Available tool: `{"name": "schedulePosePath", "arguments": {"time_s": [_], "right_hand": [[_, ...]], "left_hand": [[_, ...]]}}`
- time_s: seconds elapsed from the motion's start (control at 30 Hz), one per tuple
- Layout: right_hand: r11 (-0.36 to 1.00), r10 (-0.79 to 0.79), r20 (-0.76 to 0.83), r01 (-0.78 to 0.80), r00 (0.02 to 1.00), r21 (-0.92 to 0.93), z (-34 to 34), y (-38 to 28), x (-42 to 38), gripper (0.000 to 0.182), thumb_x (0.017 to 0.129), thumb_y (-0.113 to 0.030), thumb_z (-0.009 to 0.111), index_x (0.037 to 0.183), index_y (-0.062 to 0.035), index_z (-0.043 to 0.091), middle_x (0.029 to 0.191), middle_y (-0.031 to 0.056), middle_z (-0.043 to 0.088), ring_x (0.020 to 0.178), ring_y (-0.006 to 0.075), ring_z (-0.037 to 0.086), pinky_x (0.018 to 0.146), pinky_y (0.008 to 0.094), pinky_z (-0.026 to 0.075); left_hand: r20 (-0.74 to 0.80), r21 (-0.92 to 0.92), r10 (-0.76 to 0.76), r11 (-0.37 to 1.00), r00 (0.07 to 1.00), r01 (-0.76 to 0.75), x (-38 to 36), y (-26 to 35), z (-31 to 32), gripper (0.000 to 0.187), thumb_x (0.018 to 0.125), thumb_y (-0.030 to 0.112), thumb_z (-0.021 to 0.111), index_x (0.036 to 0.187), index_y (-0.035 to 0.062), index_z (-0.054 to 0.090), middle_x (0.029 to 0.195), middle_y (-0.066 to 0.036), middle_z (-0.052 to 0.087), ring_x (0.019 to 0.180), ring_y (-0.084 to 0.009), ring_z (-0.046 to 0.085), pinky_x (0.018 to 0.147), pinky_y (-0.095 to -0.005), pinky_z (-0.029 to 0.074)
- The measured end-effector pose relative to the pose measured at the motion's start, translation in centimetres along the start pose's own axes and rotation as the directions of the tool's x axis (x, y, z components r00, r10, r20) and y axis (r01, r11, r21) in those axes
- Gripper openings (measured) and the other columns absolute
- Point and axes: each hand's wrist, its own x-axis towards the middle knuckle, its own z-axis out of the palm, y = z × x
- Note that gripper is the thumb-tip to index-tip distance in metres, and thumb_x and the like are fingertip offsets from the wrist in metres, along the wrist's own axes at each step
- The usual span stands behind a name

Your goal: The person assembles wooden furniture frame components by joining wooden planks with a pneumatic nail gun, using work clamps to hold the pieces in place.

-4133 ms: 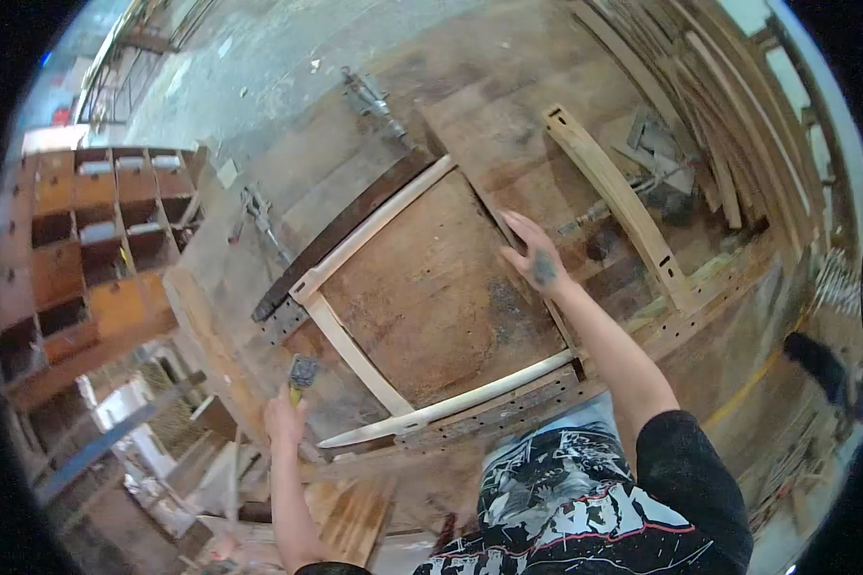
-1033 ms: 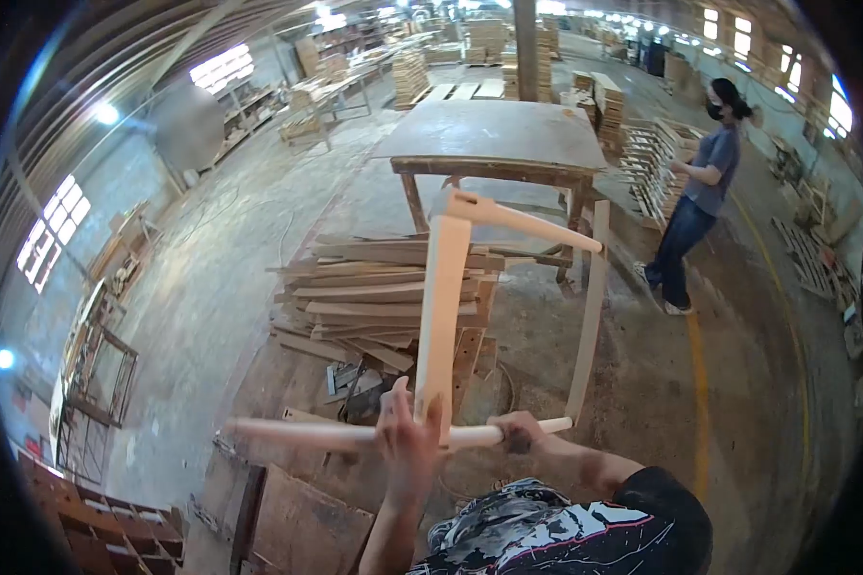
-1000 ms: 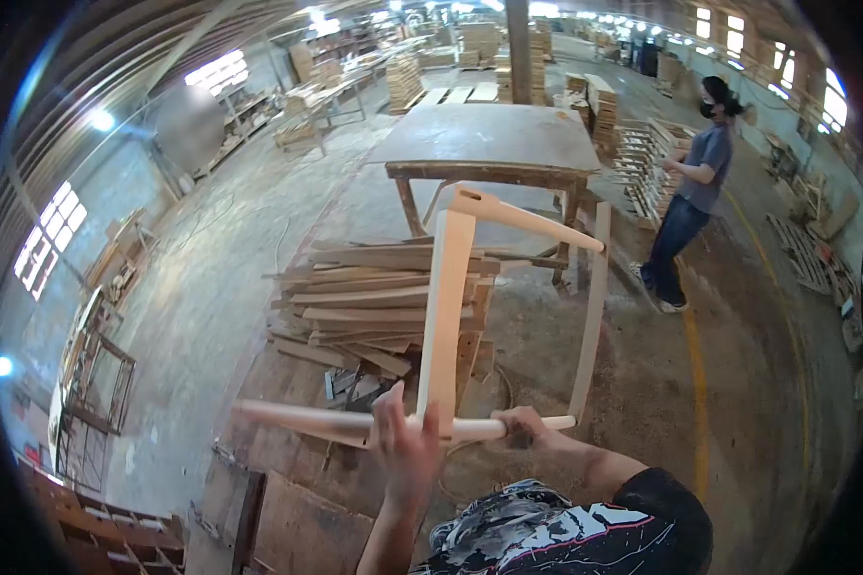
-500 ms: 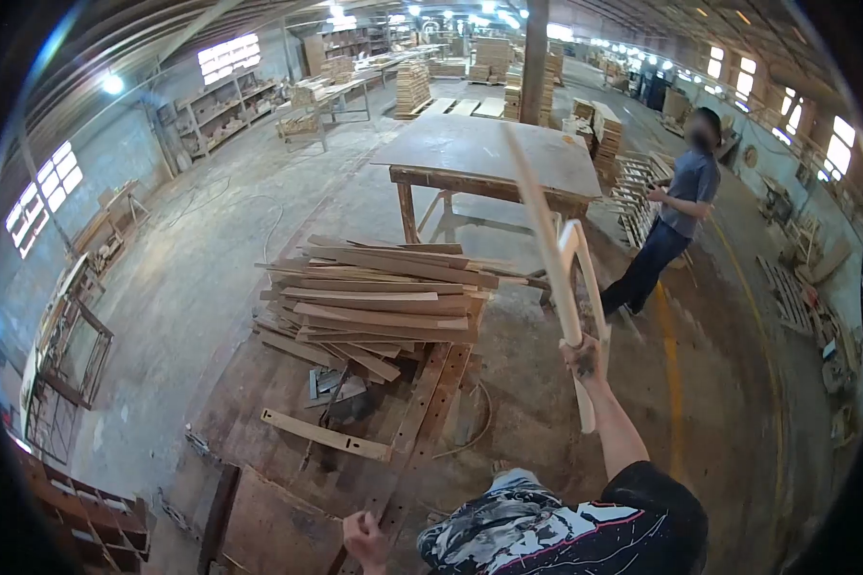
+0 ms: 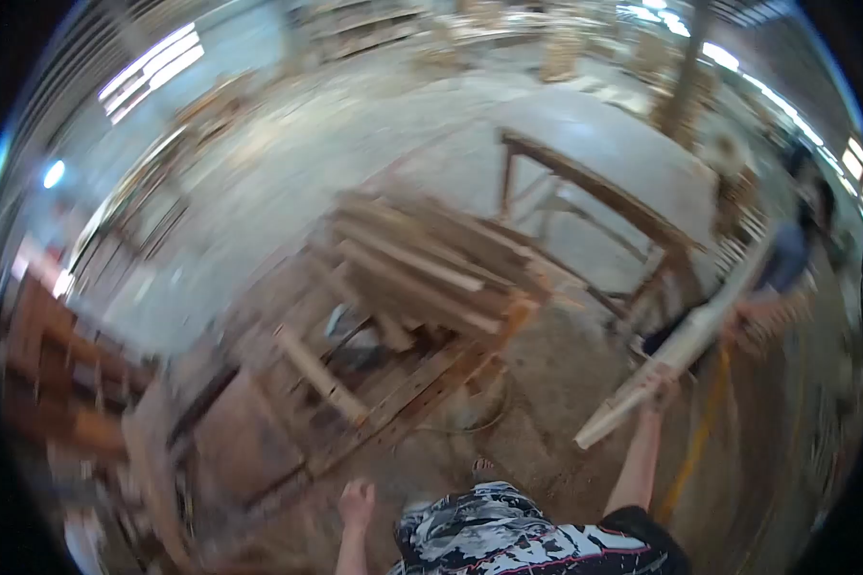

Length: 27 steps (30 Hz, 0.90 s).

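Observation:
The picture is heavily blurred by motion. My right hand [image 5: 658, 387] is stretched out to the right and grips a pale wooden frame [image 5: 682, 348] by one rail. The frame slants up and away to the right, toward a person in a blue shirt [image 5: 784, 261]. My left hand [image 5: 357, 501] hangs low near my body with fingers apart and nothing in it. It hovers over the brown workbench edge [image 5: 249, 450].
A pile of wooden slats [image 5: 431, 264] lies on the floor ahead. Behind it stands a large wooden table [image 5: 609, 158]. A yellow floor line [image 5: 700, 431] runs on the right. Wooden crates [image 5: 48, 364] stand at the left.
My left hand has let go of the frame and dropped to my side. My right hand has swung the frame out to the right, and my head has turned left and down.

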Motion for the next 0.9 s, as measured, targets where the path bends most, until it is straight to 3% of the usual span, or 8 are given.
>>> {"name": "schedulePosePath", "arguments": {"time_s": [0.03,0.1,0.17,0.23,0.37,0.57,0.77,0.9], "right_hand": [[0.978,-0.149,-0.1,0.132,0.984,-0.16,0.8,-1.0,0.1,0.034,0.09,-0.019,0.068,0.115,0.0022,0.059,0.086,0.0054,0.063,0.071,0.0155,0.06,0.068,0.037,0.056],[0.826,-0.331,-0.209,0.175,0.92,-0.536,3.0,0.4,2.4,0.034,0.09,-0.019,0.068,0.116,0.0019,0.059,0.089,0.0058,0.063,0.073,0.0158,0.06,0.069,0.037,0.056],[0.57,-0.438,-0.144,0.151,0.887,-0.807,5.4,4.0,5.9,0.034,0.091,-0.018,0.067,0.117,0.0016,0.059,0.092,0.0061,0.063,0.076,0.0161,0.06,0.07,0.0369,0.055],[0.42,-0.444,-0.03,0.178,0.896,-0.89,9.1,9.2,8.2,0.033,0.092,-0.018,0.067,0.118,0.0013,0.059,0.094,0.0065,0.062,0.079,0.0164,0.06,0.071,0.0369,0.055],[0.262,-0.39,0.176,0.292,0.904,-0.92,14.8,18.7,9.0,0.033,0.093,-0.017,0.066,0.12,0.0007,0.059,0.099,0.0071,0.062,0.084,0.017,0.059,0.073,0.0367,0.055],[0.196,-0.332,0.408,0.485,0.85,-0.852,22.1,28.0,4.4,0.032,0.094,-0.015,0.064,0.123,-0.0002,0.059,0.107,0.0082,0.061,0.092,0.0179,0.059,0.076,0.0366,0.055],[0.276,-0.254,0.579,0.632,0.774,-0.724,30.8,35.2,-3.6,0.032,0.096,-0.013,0.063,0.126,-0.001,0.059,0.115,0.0092,0.061,0.1,0.0188,0.058,0.08,0.0364,0.055],[0.435,-0.129,0.678,0.656,0.723,-0.617,36.6,41.5,-13.4,0.033,0.097,-0.012,0.062,0.128,-0.0016,0.059,0.12,0.0099,0.06,0.106,0.0194,0.058,0.082,0.0363,0.055]], "left_hand": [[0.011,0.044,-0.063,0.997,0.998,0.063,-0.9,0.1,0.5,0.027,0.094,0.031,0.064,0.102,0.0074,0.071,0.108,-0.014,0.069,0.1,-0.0373,0.067,0.083,-0.0458,0.054],[-0.014,-0.013,-0.072,0.997,0.997,0.072,-3.5,-0.8,2.0,0.027,0.094,0.033,0.063,0.105,0.0096,0.071,0.11,-0.013,0.069,0.101,-0.0368,0.067,0.084,-0.0467,0.054],[-0.002,0.04,-0.173,0.984,0.985,0.173,-5.5,0.7,1.2,0.028,0.094,0.036,0.06,0.102,0.0113,0.071,0.106,-0.013,0.068,0.1,-0.0369,0.067,0.083,-0.0493,0.054],[-0.006,0.051,-0.298,0.953,0.954,0.298,-7.1,1.7,0.9,0.028,0.094,0.037,0.059,0.101,0.0115,0.071,0.105,-0.014,0.068,0.101,-0.0369,0.067,0.083,-0.0495,0.055],[-0.005,0.012,-0.337,0.942,0.942,0.337,-8.6,0.5,2.9,0.032,0.095,0.039,0.06,0.102,0.0099,0.069,0.107,-0.015,0.068,0.104,-0.037,0.067,0.086,-0.0502,0.054],[-0.084,-0.033,-0.452,0.892,0.888,0.45,-13.5,-3.5,5.6,0.031,0.095,0.04,0.061,0.096,0.0088,0.068,0.103,-0.017,0.069,0.102,-0.0363,0.068,0.085,-0.0505,0.054],[-0.164,-0.155,-0.576,0.817,0.801,0.556,-22.0,-8.0,6.7,0.031,0.093,0.04,0.063,0.095,0.0089,0.068,0.095,-0.017,0.07,0.094,-0.0391,0.068,0.081,-0.0522,0.053],[-0.241,-0.327,-0.65,0.754,0.721,0.57,-27.5,-11.5,6.7,0.033,0.094,0.04,0.062,0.095,0.0082,0.068,0.097,-0.017,0.071,0.091,-0.04,0.068,0.079,-0.0512,0.054]]}}
